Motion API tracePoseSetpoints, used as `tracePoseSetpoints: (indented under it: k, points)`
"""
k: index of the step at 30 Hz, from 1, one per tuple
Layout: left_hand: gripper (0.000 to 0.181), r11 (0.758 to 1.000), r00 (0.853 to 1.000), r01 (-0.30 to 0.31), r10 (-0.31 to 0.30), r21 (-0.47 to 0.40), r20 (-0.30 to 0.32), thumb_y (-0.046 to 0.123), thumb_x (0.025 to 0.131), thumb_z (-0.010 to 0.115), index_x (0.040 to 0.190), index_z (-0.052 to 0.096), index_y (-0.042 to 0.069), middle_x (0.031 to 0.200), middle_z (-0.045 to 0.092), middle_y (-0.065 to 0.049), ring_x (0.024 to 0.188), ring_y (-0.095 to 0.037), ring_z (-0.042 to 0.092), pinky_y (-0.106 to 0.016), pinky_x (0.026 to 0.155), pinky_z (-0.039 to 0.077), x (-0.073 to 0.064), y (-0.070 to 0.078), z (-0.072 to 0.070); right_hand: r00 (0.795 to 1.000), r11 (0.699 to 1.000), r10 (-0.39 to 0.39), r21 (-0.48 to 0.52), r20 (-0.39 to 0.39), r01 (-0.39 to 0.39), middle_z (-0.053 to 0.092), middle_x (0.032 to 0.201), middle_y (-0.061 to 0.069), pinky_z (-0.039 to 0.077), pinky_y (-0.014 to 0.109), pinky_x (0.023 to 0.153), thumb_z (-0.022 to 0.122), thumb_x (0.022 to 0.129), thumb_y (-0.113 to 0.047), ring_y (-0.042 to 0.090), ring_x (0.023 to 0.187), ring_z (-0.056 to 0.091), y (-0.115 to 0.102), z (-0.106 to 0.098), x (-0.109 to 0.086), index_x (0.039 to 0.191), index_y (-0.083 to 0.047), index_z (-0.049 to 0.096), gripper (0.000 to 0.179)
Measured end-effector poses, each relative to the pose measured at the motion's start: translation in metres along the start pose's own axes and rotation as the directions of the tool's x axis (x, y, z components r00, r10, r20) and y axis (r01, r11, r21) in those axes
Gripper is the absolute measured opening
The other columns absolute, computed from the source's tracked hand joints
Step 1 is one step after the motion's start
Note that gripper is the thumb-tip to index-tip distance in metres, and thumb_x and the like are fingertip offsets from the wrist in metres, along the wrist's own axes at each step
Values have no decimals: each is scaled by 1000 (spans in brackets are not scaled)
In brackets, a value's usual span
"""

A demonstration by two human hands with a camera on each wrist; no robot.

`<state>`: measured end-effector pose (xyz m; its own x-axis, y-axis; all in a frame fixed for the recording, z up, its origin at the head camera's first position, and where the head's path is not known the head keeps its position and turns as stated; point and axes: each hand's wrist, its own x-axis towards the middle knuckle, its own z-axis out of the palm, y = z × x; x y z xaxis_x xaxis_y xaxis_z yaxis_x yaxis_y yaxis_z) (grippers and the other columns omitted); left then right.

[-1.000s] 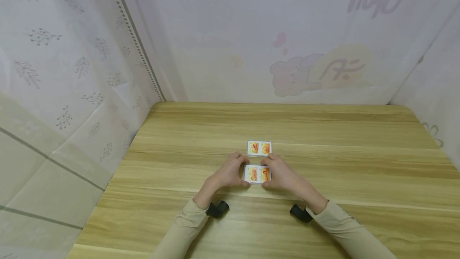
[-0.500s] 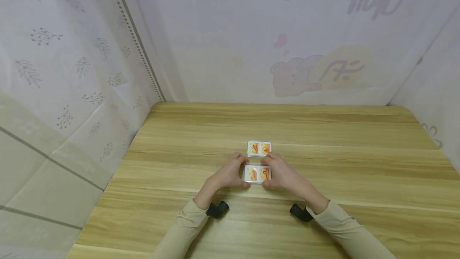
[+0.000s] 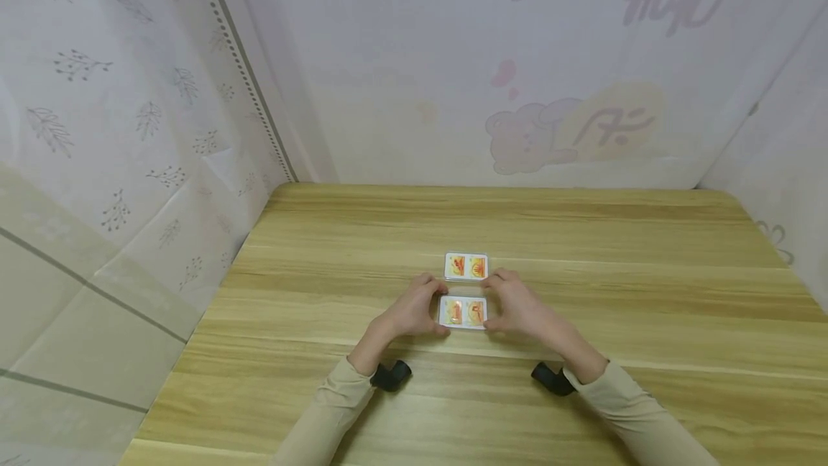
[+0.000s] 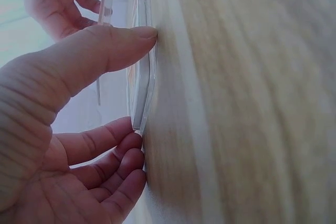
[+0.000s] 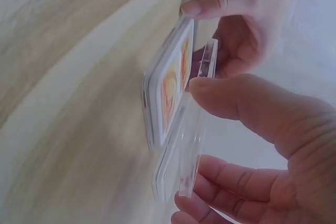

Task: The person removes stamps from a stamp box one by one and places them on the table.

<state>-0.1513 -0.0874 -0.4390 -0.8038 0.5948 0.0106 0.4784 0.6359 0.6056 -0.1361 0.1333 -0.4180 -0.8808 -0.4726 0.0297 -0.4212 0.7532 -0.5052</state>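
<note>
My L hand [image 3: 414,307] grips card case [image 3: 463,313]; R hand [image 3: 522,308] pinches clear lid [image 5: 192,142], which cd slip if pinch slackens.

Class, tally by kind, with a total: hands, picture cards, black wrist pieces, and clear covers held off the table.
Left hand and right hand: 2
Picture cards: 2
Black wrist pieces: 2
Clear cover: 1
Total: 7

Round-cornered wood-grain table [image 3: 362,229], pale cloth [image 3: 388,56] hanging behind it, printed bear [image 3: 517,141] and pink hearts [image 3: 504,72] on that cloth, leaf-patterned cloth [image 3: 90,121] along the table's left side
</note>
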Motion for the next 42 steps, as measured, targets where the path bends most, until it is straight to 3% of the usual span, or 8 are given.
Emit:
tracePoseSetpoints:
  k: [42]
  points:
    - [54, 1000, 1000, -15, 15, 1, -17, 13, 62, 86, 106, 58, -2, 103, 52, -10, 98, -24, 48, -39, 90, 41, 1, -1, 0, 990, 993, -108, -58, -88, 103, 57, 106, 19, 45, 51, 87, 82, 63, -7, 36, 99, 53, 55, -37, -43, 110, 10, 57, 56]
